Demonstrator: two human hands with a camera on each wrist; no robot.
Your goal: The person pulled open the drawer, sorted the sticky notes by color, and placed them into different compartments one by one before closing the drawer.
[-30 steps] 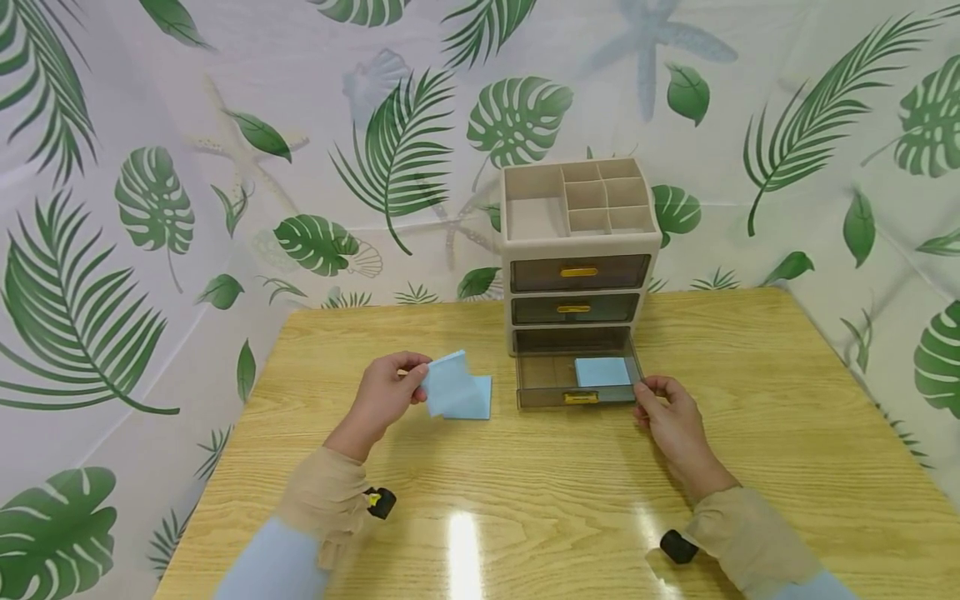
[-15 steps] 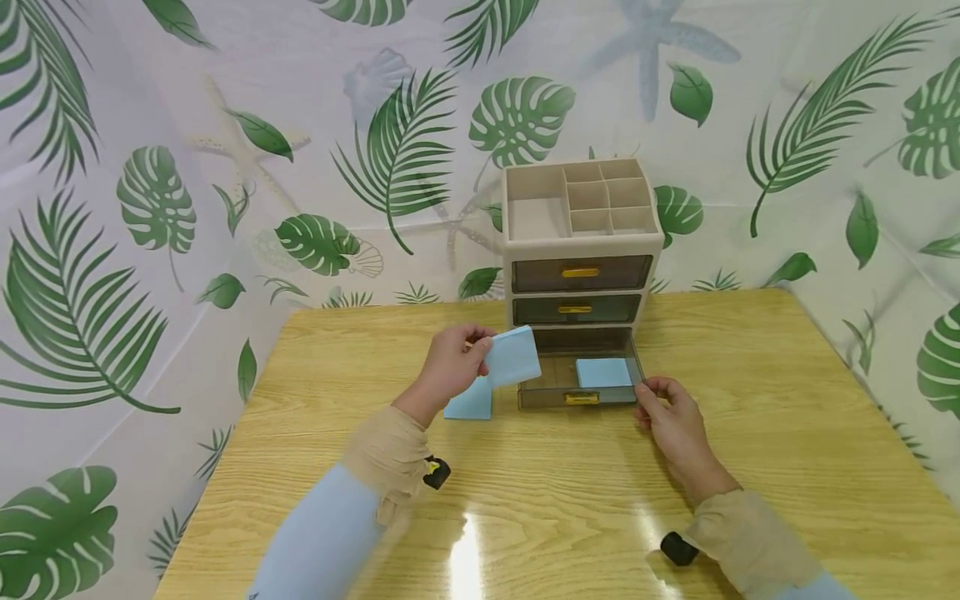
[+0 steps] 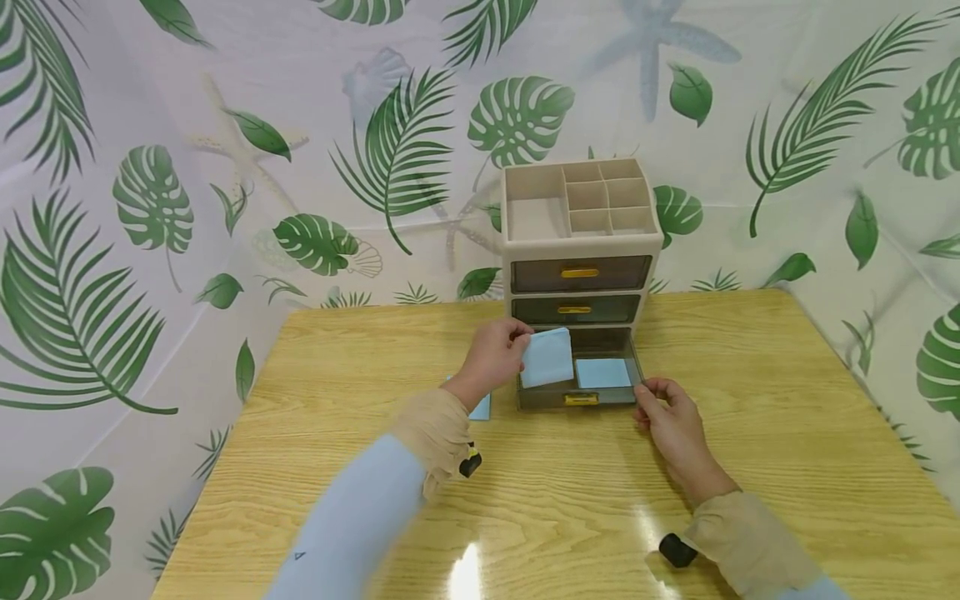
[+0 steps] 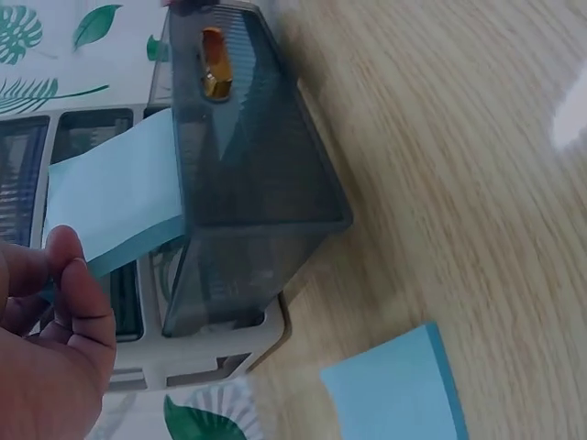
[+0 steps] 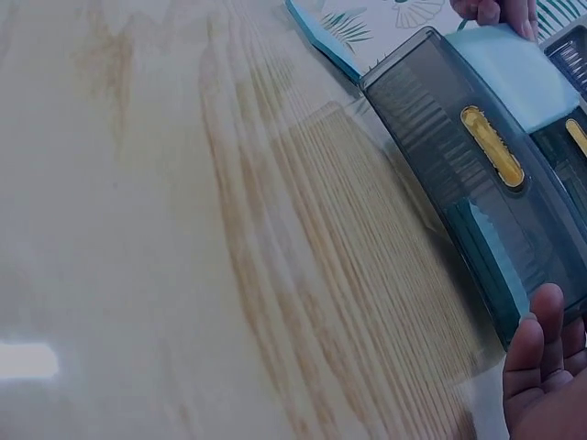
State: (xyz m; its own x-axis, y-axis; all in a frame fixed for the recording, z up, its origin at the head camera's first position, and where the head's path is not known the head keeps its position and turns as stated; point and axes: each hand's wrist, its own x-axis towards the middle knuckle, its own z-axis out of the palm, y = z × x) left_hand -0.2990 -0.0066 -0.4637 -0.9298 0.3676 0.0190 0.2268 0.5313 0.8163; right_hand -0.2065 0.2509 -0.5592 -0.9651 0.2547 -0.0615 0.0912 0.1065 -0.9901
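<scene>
My left hand (image 3: 492, 354) pinches a light-blue sticky note pad (image 3: 547, 358) by its left edge. The pad overlaps the left half of the pulled-out bottom drawer (image 3: 546, 398); in the left wrist view, the held pad (image 4: 119, 188) tilts behind the drawer front (image 4: 252, 147). Inside the drawer, at the right, lies a second blue pad (image 3: 603, 373). A third pad (image 3: 480, 407) is on the table left of the drawer, partly hidden by my left forearm. With thumb and fingers my right hand (image 3: 675, 425) grips the drawer's front right corner.
The drawer belongs to a beige desktop organizer (image 3: 581, 247) with two closed drawers above and open compartments (image 3: 607, 196) on top. It stands at the back of the wooden table (image 3: 360, 367), before a leaf-print cloth (image 3: 420, 50).
My left hand has carried the held pad rightward, away from the pad on the table and over to the drawer. The right hand stays at the drawer's corner.
</scene>
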